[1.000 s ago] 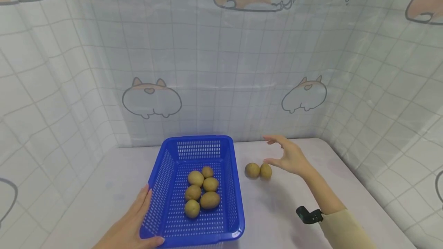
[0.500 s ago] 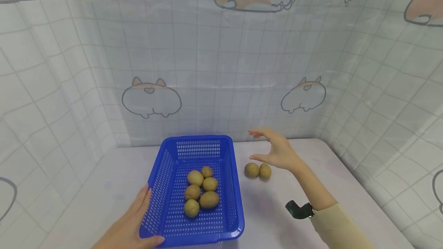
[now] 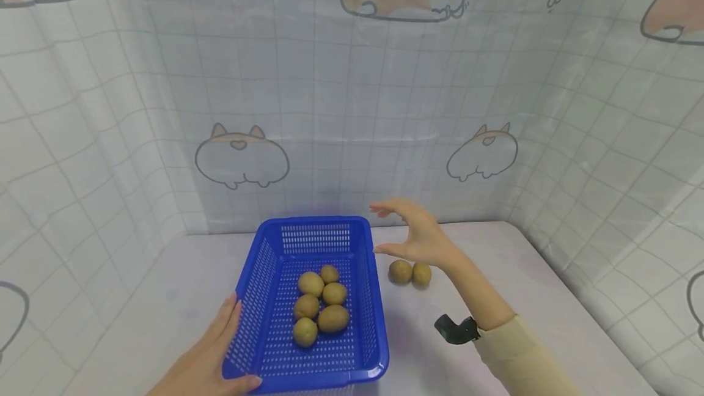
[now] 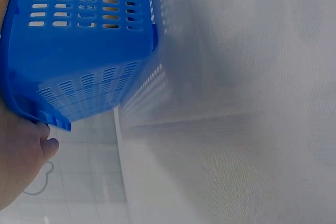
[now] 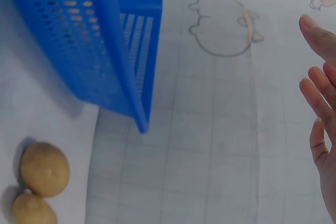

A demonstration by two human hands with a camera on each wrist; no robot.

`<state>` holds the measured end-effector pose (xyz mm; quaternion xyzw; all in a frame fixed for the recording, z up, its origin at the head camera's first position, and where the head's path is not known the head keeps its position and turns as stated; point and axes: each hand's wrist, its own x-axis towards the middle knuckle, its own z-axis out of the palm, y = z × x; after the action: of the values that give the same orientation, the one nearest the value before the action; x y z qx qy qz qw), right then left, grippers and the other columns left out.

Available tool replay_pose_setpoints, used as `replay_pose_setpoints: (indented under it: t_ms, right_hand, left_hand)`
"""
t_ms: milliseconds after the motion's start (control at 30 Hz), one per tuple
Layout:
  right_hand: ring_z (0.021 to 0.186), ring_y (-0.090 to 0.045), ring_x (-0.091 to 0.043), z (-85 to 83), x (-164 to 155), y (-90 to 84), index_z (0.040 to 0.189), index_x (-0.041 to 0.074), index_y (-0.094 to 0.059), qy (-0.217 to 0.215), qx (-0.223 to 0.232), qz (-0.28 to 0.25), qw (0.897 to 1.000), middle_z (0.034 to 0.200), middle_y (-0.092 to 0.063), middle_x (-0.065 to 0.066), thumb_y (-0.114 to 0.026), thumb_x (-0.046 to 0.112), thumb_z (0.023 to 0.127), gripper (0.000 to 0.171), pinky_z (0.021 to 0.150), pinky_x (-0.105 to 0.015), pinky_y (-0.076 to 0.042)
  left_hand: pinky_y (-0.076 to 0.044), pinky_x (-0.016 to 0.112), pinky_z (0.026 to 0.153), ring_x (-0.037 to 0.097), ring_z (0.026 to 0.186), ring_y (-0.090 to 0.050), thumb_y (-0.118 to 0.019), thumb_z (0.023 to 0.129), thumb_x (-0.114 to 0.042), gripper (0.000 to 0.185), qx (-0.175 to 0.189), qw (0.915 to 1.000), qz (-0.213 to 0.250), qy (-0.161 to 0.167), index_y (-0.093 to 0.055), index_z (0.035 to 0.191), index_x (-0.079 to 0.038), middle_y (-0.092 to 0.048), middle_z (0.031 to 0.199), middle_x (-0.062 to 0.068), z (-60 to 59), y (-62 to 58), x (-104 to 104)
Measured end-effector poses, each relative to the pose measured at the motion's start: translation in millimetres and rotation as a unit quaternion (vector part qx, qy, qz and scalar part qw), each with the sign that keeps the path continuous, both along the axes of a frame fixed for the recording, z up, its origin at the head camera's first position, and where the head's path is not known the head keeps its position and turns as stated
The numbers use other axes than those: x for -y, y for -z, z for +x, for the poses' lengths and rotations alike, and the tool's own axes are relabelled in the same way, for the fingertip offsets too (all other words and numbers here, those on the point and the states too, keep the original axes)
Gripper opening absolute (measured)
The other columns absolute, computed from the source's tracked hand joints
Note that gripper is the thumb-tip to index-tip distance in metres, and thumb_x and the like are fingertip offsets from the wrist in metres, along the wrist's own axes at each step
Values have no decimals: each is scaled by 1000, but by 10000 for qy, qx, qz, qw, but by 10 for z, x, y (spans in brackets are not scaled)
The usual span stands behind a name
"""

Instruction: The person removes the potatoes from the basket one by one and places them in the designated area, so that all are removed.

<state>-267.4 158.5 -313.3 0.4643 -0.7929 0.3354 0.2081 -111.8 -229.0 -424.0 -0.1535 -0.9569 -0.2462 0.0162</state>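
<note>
Brown kiwis (image 3: 410,272) below right hand (image 3: 420,234)

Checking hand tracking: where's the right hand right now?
Head view: the right hand hovers open above the table, just right of the blue basket's far corner, behind two loose kiwis.

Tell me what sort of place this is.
Probably a small staged tabletop booth, not a real kitchen: a white table enclosed by a grid-patterned plastic curtain with cartoon corgis, holding only a blue perforated plastic basket of brown kiwifruits.
</note>
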Motion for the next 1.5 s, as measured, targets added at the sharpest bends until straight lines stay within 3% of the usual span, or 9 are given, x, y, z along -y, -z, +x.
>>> replay_pose_setpoints:
  t_ms: [767, 1133, 1333, 1500]
  right_hand:
    - [112, -55, -10, 89, 518, -133, 131, 13, -56, -627, 119, 255, 9976, 124, -61, 4, -86, 29, 73, 67, 97, -35, -45]
    - [109, -56, -10, 51, 809, -105, 122, 8, -59, -1280, -147, 72, 9916, 119, -63, 0, -88, 26, 70, 63, 95, -30, -46]
    - [108, -57, -11, 65, 952, -100, 122, 9, -59, -1344, -229, 91, 9906, 118, -63, 0, -88, 27, 69, 64, 95, -29, -44]
    - [108, -57, -11, 50, 1087, -69, 122, 7, -58, -1568, -38, 49, 9876, 118, -63, -1, -88, 23, 69, 63, 95, -28, -44]
  left_hand:
    - [-42, 65, 91, 51, 137, -22, -71, 75, -60, 120, 50, 9999, -58, -65, -2, 153, 0, -2, 158, 23, 31, -46, -29]
    - [-41, 65, 93, 51, 138, -19, -70, 76, -60, 119, 134, 9998, -103, -48, -3, 153, 2, 0, 158, 24, 28, -51, -33]
    - [-42, 65, 91, 52, 136, -21, -73, 76, -56, 118, -88, 9999, -55, 51, -6, 152, 6, -3, 157, 28, 34, -48, -26]
    - [-42, 64, 92, 51, 136, -22, -73, 75, -58, 119, -201, 9998, -65, 32, -8, 152, 5, -6, 157, 27, 51, -47, -26]
